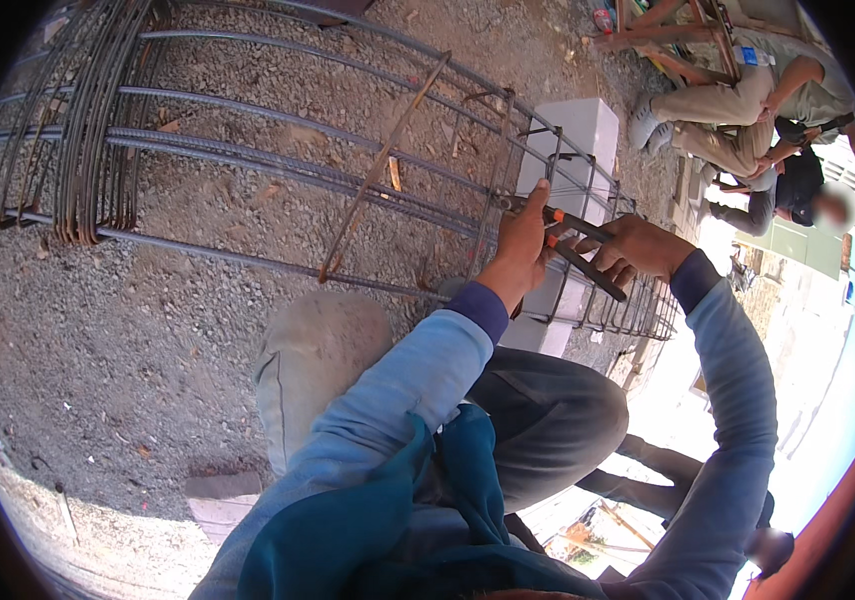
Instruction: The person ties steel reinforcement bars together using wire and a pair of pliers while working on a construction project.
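A pair of pincers (580,222) with dark handles and orange marks lies across the steel rebar cage (418,165), its jaws close to a stirrup. My right hand (651,247) is closed on the handles, which are spread apart. My left hand (520,243) is closed around the front part of the pincers, thumb up near the jaws. Whether its fingers also pinch a tie wire is hidden. Behind my hands, long bars run through a square stirrup (506,165). One rusty stirrup (385,165) leans aslant across the bars to the left.
Several stirrups (98,130) are bunched at the cage's left end. A pale block (573,140) stands beneath the cage on gravel ground (198,330). My knees (558,425) are close below. Seated people (738,110) are at the upper right; another person (648,470) is behind my right arm.
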